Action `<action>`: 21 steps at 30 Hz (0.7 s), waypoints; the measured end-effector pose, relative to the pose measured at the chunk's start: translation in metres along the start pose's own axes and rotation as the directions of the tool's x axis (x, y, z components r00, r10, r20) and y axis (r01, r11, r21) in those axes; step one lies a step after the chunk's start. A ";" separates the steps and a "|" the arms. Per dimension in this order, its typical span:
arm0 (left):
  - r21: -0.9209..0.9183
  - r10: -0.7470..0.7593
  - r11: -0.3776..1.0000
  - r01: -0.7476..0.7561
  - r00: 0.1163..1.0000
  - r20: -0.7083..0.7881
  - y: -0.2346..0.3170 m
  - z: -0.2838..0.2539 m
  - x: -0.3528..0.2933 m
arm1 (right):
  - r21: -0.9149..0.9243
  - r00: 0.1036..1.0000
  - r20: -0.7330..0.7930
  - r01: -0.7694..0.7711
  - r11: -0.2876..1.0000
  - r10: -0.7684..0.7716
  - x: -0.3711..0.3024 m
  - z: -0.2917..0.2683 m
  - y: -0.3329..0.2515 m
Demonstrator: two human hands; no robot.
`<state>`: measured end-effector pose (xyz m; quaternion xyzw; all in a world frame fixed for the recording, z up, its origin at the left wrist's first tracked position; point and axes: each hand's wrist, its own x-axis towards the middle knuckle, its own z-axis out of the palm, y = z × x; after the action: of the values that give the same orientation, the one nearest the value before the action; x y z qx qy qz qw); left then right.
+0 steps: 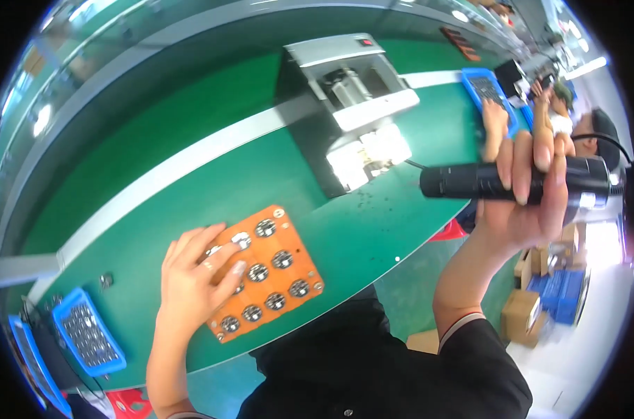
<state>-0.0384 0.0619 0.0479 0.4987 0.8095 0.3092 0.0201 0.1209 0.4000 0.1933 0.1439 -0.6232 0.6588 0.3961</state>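
Note:
My right hand (533,181) is wrapped round a black electric screwdriver (467,181), raised over the right side of the bench with its thin tip pointing left. My left hand (199,276) rests over the left part of an orange fixture plate (266,248), thumb and fingers apart. Several round, shiny metal parts (258,272) sit in rows in the plate's holes, and the hand hides some on the left. The fingertips touch or hover just above the parts; which one, I cannot tell.
A black and silver tabletop machine (355,84) with a brightly lit front stands beyond the plate. Blue trays of small parts lie at the left (88,332) and far right (486,91). A co-worker's hand (495,119) reaches near the right tray. Cardboard boxes (523,314) stand on the right.

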 end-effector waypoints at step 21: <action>-0.059 -0.108 0.991 0.117 0.985 0.135 0.011 -0.002 0.014 | -0.240 0.989 -0.116 -0.113 0.964 0.087 -0.004 -0.006 0.020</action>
<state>-0.0372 0.0759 0.0588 0.4705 0.8225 0.3009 0.1075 0.1110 0.4059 0.1750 0.0275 -0.6850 0.6023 0.4090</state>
